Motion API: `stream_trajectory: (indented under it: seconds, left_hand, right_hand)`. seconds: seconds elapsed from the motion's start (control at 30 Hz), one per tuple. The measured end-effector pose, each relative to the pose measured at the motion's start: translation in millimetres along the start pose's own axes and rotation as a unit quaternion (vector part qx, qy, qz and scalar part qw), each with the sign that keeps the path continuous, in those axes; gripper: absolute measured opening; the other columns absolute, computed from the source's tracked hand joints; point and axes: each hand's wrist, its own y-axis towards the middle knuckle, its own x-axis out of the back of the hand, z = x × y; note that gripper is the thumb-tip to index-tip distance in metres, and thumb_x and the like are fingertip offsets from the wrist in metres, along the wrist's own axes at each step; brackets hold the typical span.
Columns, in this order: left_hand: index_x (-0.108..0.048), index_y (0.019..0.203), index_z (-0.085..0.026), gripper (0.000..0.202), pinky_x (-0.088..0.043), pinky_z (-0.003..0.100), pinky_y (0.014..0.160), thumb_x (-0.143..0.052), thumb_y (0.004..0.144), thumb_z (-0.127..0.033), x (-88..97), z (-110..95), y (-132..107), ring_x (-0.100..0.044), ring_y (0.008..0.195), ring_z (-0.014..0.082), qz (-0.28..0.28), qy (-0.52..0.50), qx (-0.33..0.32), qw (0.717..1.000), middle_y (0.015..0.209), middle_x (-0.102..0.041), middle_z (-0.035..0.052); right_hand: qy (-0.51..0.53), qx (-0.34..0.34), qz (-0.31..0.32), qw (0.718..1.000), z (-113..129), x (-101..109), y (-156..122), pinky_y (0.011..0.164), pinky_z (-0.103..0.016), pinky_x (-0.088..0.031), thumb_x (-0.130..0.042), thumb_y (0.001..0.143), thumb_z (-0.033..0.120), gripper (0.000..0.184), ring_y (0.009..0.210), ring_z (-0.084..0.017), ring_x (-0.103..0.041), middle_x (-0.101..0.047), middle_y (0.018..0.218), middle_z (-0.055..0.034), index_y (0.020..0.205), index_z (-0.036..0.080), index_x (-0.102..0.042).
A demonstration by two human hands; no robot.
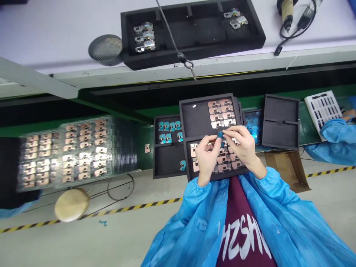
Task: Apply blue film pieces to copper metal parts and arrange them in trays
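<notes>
Between the fingertips of my left hand [207,154] and my right hand [241,144] is a small blue piece [220,135], pinched from both sides. Both hands are closed on it, above a black tray [191,120] in front of my body. Copper-coloured circuit boards [221,111] fill the right part of the tray's far compartment. More copper-coloured boards [222,163] lie in its near compartment, partly covered by my hands. Just left of it, a second black tray [167,159] holds several blue pieces [169,126].
Clear trays [83,148] of copper-coloured boards stand far left, beside a round stool [71,204]. Black trays [280,107] and a cardboard box [292,172] are on my right. Another person's blue sleeve [338,142] reaches a white tray [322,107]. A hook [189,65] hangs ahead, below a long shelf tray [191,52].
</notes>
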Motion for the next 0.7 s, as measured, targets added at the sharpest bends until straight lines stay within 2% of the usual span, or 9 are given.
stream_trajectory:
  seconds: [0.1,0.2,0.27,0.4,0.47,0.57,0.63,0.7]
  left_hand:
    - [-0.087,0.103,-0.023,0.020,-0.061,0.030,0.072,-0.085,0.092,-0.039,0.7,-1,-1,-0.074,0.095,0.0235,0.027,-0.042,0.027,0.998,0.104,-0.080,0.0067]
    - [-0.089,0.108,-0.023,0.029,-0.064,0.032,0.076,-0.088,0.090,-0.045,1.2,1,-2,-0.075,0.100,0.0253,0.059,-0.094,0.067,0.992,0.111,-0.081,0.0079]
    - [-0.089,0.108,-0.022,0.034,-0.065,0.032,0.077,-0.091,0.087,-0.048,0.7,6,-1,-0.075,0.100,0.0247,0.069,-0.122,0.091,0.986,0.114,-0.082,0.0083]
    - [-0.087,0.111,-0.022,0.044,-0.061,0.027,0.067,-0.098,0.078,-0.048,0.1,17,6,-0.075,0.093,0.0204,0.069,-0.203,0.171,0.962,0.117,-0.082,0.0077]
    - [-0.086,0.114,-0.023,0.045,-0.059,0.024,0.064,-0.098,0.078,-0.046,1.0,22,12,-0.074,0.089,0.0173,0.085,-0.248,0.213,0.941,0.118,-0.082,0.0064]
    - [-0.084,0.116,-0.024,0.040,-0.059,0.023,0.067,-0.096,0.083,-0.043,3.5,30,20,-0.073,0.085,0.0141,0.109,-0.293,0.250,0.916,0.116,-0.082,0.0044]
    - [-0.082,0.115,-0.023,0.037,-0.059,0.022,0.071,-0.094,0.084,-0.040,6.2,34,26,-0.074,0.087,0.0142,0.098,-0.296,0.247,0.917,0.116,-0.082,0.0045]
    - [-0.080,0.113,-0.022,0.036,-0.060,0.023,0.073,-0.093,0.085,-0.038,11.0,39,35,-0.076,0.092,0.0156,0.065,-0.276,0.220,0.933,0.117,-0.082,0.0057]
  right_hand:
    - [-0.050,0.054,-0.053,0.996,-5,-1,-5,0.085,-0.039,-0.063,-0.068,0.108,0.021,0.023,0.099,-0.023,-0.072,-0.076,0.109,-0.0071,0.123,0.032,-0.081]
    - [-0.092,0.086,-0.069,0.990,-11,0,-8,0.084,-0.038,-0.061,-0.067,0.107,0.019,0.023,0.095,-0.022,-0.070,-0.076,0.106,-0.0067,0.121,0.031,-0.081]
    - [-0.126,0.089,-0.051,0.987,-14,1,-8,0.084,-0.038,-0.061,-0.065,0.109,0.020,0.018,0.093,-0.022,-0.069,-0.077,0.104,-0.0071,0.116,0.028,-0.080]
    - [-0.133,0.130,0.028,0.982,-20,7,-7,0.086,-0.039,-0.061,-0.056,0.112,0.019,0.022,0.098,-0.023,-0.069,-0.077,0.107,-0.0088,0.115,0.025,-0.077]
    - [-0.123,0.155,0.066,0.978,-22,11,-8,0.088,-0.040,-0.062,-0.051,0.112,0.016,0.025,0.101,-0.024,-0.069,-0.077,0.111,-0.0095,0.115,0.024,-0.075]
    - [-0.094,0.178,0.105,0.974,-23,15,-11,0.089,-0.042,-0.062,-0.049,0.111,0.014,0.026,0.103,-0.024,-0.070,-0.078,0.112,-0.0095,0.116,0.023,-0.073]
    - [-0.051,0.177,0.113,0.976,-21,15,-17,0.089,-0.042,-0.063,-0.050,0.110,0.013,0.025,0.105,-0.025,-0.071,-0.079,0.111,-0.0091,0.117,0.023,-0.072]
    - [0.007,0.154,0.094,0.984,-20,14,-24,0.087,-0.042,-0.063,-0.053,0.109,0.013,0.022,0.102,-0.024,-0.072,-0.078,0.107,-0.0083,0.116,0.024,-0.071]
